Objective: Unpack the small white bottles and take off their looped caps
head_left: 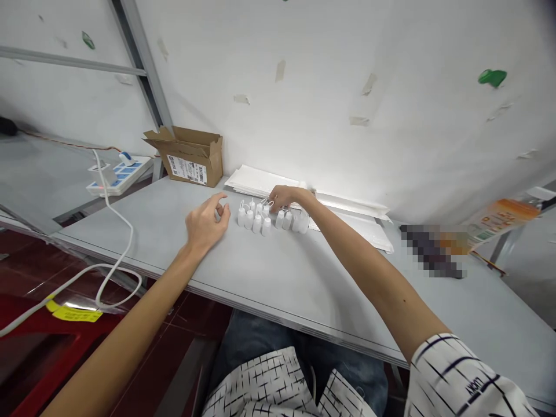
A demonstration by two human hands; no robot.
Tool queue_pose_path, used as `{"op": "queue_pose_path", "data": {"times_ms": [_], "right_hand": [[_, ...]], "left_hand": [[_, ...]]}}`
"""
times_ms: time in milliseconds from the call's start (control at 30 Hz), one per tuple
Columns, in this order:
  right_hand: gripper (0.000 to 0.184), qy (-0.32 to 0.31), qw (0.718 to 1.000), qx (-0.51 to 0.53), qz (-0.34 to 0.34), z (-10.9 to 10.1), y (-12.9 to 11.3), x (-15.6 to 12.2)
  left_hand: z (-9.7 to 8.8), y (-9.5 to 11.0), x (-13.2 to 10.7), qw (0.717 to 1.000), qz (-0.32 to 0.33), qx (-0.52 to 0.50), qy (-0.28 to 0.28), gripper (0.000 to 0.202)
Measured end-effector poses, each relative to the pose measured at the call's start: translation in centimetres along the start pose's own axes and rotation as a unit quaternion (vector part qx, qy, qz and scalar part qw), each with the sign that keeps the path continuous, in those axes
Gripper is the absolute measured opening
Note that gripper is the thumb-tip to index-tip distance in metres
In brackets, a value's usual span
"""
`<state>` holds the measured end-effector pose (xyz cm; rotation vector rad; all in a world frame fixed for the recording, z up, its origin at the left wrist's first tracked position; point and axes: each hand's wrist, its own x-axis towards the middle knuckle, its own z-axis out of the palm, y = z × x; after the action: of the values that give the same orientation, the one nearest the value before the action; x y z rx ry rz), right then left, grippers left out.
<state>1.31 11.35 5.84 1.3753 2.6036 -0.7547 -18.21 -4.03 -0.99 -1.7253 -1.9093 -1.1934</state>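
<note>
On a grey table (143, 231) against a white wall (269, 110), a cluster of small white plastic bottles (257, 223) stands upright in front of a stack of white sheets (256, 180). The left hand (206, 225) is empty, loosely curled just beside the bottles. The right hand (283, 197) reaches over them, perhaps gripping a thin bottle top, though that is too small to tell. A cardboard box (189, 156) sits further left, near a power strip (119, 178).

Small bottles (259, 219) stand before flat sheets (256, 180), cardboard box (189, 156) to their left
</note>
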Motion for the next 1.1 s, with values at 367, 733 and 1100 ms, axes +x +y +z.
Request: {"op": "queue_pose_path", "data": {"times_ms": [367, 733, 1100], "right_hand": [[0.023, 0.071, 0.959, 0.269, -0.052, -1.6, 2.1, -3.3], [0.026, 0.076, 0.949, 0.298, -0.072, -0.9, 0.8, -5.7], [0.027, 0.1, 0.942, 0.317, -0.053, -1.1, 0.9, -6.9]], "left_hand": [[-0.1, 0.0, -0.1, 1.0, -0.012, -0.007, 0.002, 0.028], [-0.3, 0.0, -0.1, 1.0, -0.015, -0.014, -0.004, 0.024], [-0.1, -0.1, -0.1, 1.0, 0.006, -0.014, -0.011, 0.021]]}}
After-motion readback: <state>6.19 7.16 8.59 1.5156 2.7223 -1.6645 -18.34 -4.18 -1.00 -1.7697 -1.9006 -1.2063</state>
